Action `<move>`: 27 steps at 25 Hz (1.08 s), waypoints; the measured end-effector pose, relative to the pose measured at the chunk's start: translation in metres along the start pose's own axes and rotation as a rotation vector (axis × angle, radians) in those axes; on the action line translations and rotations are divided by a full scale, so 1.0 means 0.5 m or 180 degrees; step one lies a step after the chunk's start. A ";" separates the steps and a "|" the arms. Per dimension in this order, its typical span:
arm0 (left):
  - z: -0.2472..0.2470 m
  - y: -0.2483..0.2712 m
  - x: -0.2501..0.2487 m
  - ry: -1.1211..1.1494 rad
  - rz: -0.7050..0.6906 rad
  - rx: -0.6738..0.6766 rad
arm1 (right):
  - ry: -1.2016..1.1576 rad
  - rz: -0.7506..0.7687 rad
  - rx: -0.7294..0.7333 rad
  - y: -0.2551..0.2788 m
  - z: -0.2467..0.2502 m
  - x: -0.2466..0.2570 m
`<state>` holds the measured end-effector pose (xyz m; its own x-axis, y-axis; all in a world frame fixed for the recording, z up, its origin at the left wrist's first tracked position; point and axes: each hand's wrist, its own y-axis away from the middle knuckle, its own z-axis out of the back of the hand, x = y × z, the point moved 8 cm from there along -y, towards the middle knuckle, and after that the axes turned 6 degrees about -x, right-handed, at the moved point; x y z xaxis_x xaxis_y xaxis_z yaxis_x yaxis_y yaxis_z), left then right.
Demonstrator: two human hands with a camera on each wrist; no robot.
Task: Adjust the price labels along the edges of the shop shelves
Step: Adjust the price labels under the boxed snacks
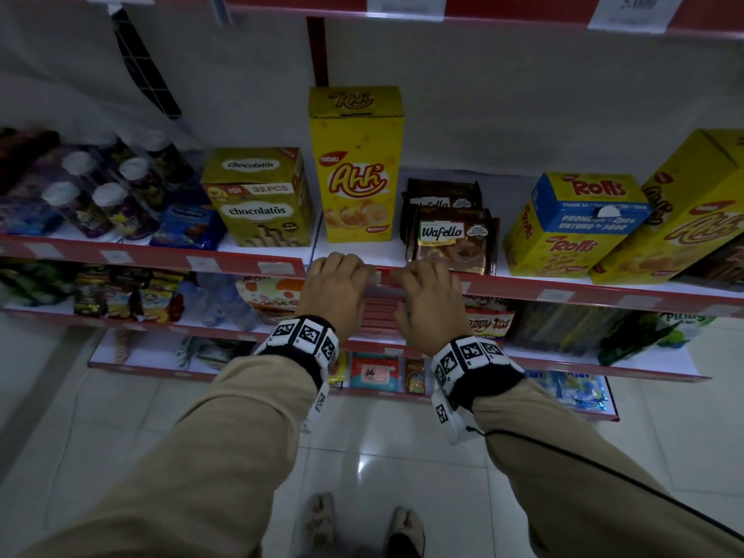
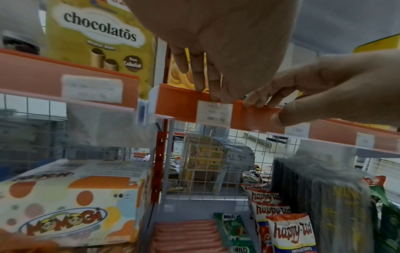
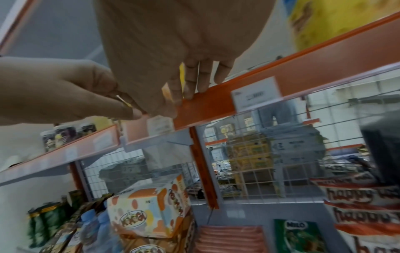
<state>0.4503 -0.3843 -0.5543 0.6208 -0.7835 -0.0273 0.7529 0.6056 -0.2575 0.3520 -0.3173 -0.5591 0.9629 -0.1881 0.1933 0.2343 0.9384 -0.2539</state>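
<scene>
A small white price label (image 1: 376, 277) (image 2: 214, 113) (image 3: 160, 125) sits in the red label rail (image 1: 523, 289) (image 2: 179, 101) (image 3: 207, 104) on the middle shelf's front edge, below the yellow Ahh box (image 1: 356, 167). My left hand (image 1: 350, 271) (image 2: 214, 92) grips the rail just left of this label, fingers (image 2: 199, 80) hooked over its top, thumb at the label's upper edge. My right hand (image 1: 410, 275) (image 3: 181, 101) grips the rail just right of it, fingers (image 3: 203, 83) on top, thumb (image 2: 281, 116) pressing the front face.
More white labels (image 1: 277, 268) (image 3: 256, 94) sit along the same rail. The shelf holds a Chocolatos box (image 1: 257, 195), Wafello packs (image 1: 453, 239) and Rolls boxes (image 1: 571, 223). Lower shelves carry Momogi boxes (image 2: 71, 205) and Happy Tos bags (image 2: 288, 229). White floor tiles (image 1: 382, 457) lie below.
</scene>
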 end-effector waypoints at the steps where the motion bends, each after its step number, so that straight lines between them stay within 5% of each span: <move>1: 0.001 0.006 0.016 -0.0006 0.0023 0.0007 | -0.0039 0.0035 -0.0022 -0.007 -0.005 0.017; 27: -0.029 0.028 0.067 0.0332 -0.0323 0.0119 | 0.0150 -0.0291 -0.0319 -0.025 -0.028 0.078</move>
<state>0.4784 -0.4040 -0.5730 0.5165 -0.8500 -0.1038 0.8195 0.5258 -0.2281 0.3888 -0.3403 -0.5619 0.9416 -0.2872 0.1759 0.3313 0.8835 -0.3312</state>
